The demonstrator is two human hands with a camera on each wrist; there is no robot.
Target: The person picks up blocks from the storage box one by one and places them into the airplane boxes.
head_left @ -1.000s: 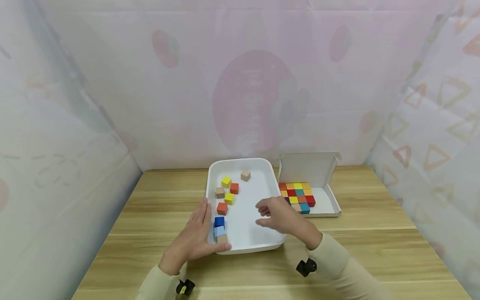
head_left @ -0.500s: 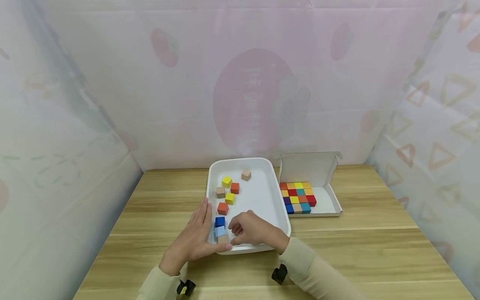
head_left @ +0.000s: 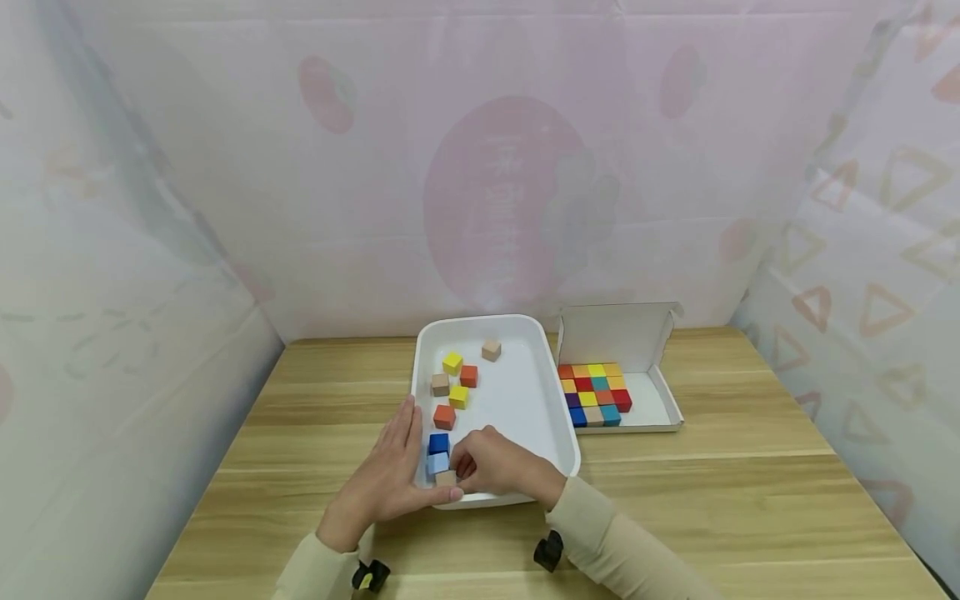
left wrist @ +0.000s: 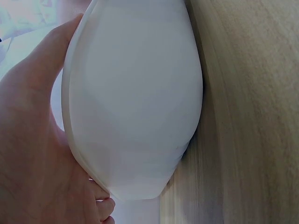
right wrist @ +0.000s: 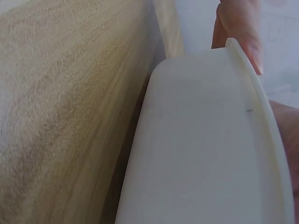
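Note:
A white tray (head_left: 551, 433) lies mid-table with several loose cubes in it. My left hand (head_left: 396, 468) rests flat against its near left corner, fingers straight along the side and thumb along the front rim. In the left wrist view my palm (left wrist: 32, 154) presses the tray's outer wall (left wrist: 135, 93). My right hand (head_left: 471, 467) is inside the near left corner, fingers curled onto a beige cube (head_left: 446, 478). A light blue cube (head_left: 437, 462) and a dark blue cube (head_left: 438, 443) sit just behind it. The right wrist view shows only the tray wall (right wrist: 201, 149) and a fingertip (right wrist: 238, 32).
Further back in the tray lie an orange cube (head_left: 444, 416), yellow cubes (head_left: 458, 397) and tan cubes (head_left: 491, 350). To the right stands an open white cardboard box (head_left: 652, 408) with a packed grid of coloured cubes (head_left: 595, 392). Patterned curtains close in three sides of the wooden table (head_left: 315, 392).
My right hand has moved from beside the box, left across the tray, to the near left corner and curled its fingers onto the beige cube. The left hand has stayed put.

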